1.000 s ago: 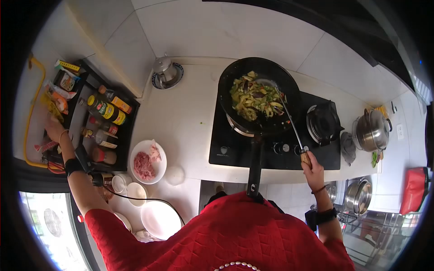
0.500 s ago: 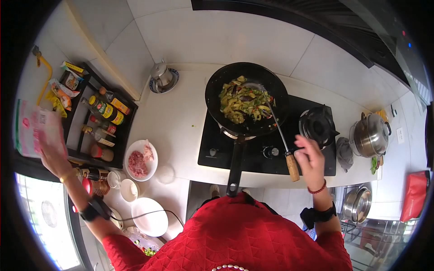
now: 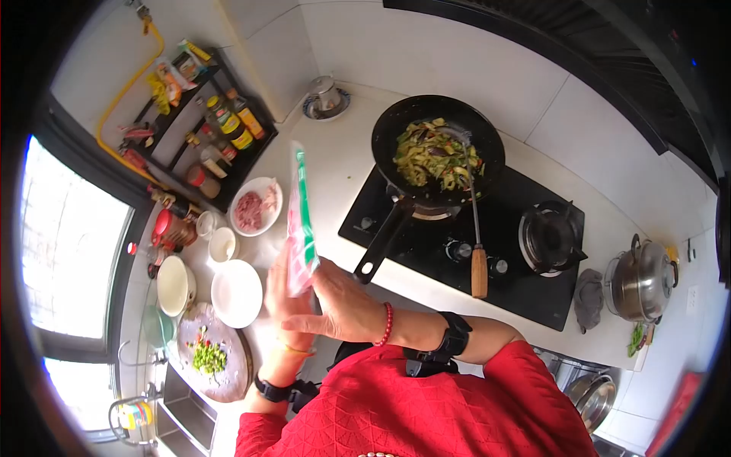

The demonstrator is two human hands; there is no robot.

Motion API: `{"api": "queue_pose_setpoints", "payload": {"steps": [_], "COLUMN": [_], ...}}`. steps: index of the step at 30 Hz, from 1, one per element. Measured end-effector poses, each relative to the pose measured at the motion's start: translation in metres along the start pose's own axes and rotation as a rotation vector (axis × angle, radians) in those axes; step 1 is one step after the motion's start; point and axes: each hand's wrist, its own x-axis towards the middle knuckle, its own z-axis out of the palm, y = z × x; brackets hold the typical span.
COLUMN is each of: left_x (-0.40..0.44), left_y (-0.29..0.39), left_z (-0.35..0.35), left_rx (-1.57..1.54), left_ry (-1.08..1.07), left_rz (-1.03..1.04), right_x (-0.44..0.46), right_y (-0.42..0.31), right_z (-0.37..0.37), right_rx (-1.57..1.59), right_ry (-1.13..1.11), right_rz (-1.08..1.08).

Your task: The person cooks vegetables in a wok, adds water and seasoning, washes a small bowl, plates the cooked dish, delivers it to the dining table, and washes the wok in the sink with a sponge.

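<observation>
Head view: the left hand (image 3: 285, 295) holds a green-edged, pink-and-white plastic bag (image 3: 301, 221) extending ahead of it; the right hand (image 3: 343, 306) touches the bag's near end, its grip unclear. Ahead and right of that hand sits a round black wok (image 3: 391, 126) of sliced vegetables (image 3: 434, 158).

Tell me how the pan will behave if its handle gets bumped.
The pan probably feels heavy, given the food inside. Its long handle juts past the stove, so a bump could swing it. Loose pieces might spill, though the raised sides should help.
</observation>
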Motion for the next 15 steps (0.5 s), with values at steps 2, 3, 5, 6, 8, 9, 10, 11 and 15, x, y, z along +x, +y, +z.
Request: {"api": "queue_pose_setpoints", "payload": {"steps": [2, 3, 5, 6, 8, 9, 10, 11, 15], "left_x": [-0.014, -0.018, -0.028, -0.03, -0.034, -0.037, -0.043, -0.048, -0.059], "left_y": [0.002, 0.004, 0.004, 0.005, 0.017, 0.016, 0.014, 0.011, -0.031], "left_z": [0.004, 0.005, 0.004, 0.0, -0.012, -0.02, -0.032, -0.045, -0.087], "left_rx": [0.67, 0.752, 0.776, 0.753, 0.649, 0.514, 0.378, 0.241, -0.73], "left_ry": [0.056, 0.055, 0.039, -0.004, -0.142, -0.078, -0.019, 0.036, 0.047], "left_rz": [0.31, 0.351, 0.32, 0.343, 0.291, 0.288, 0.283, 0.275, -0.278], "right_x": [-0.009, -0.013, -0.024, -0.024, -0.024, -0.023, -0.02, -0.021, -0.012], "right_y": [-0.003, -0.003, 0.0, -0.004, -0.004, -0.002, -0.013, -0.005, -0.027], "right_z": [0.012, 0.023, 0.025, 0.026, 0.027, 0.025, 0.013, 0.02, 0.037], "right_rx": [0.137, 0.222, 0.455, 0.431, 0.455, 0.449, 0.504, 0.488, 0.577], "right_ry": [-0.022, 0.164, 0.11, 0.191, 0.21, 0.202, 0.072, 0.14, 0.236], "right_rz": [0.162, 0.092, 0.292, 0.276, 0.311, 0.33, 0.566, 0.375, 0.19]}}
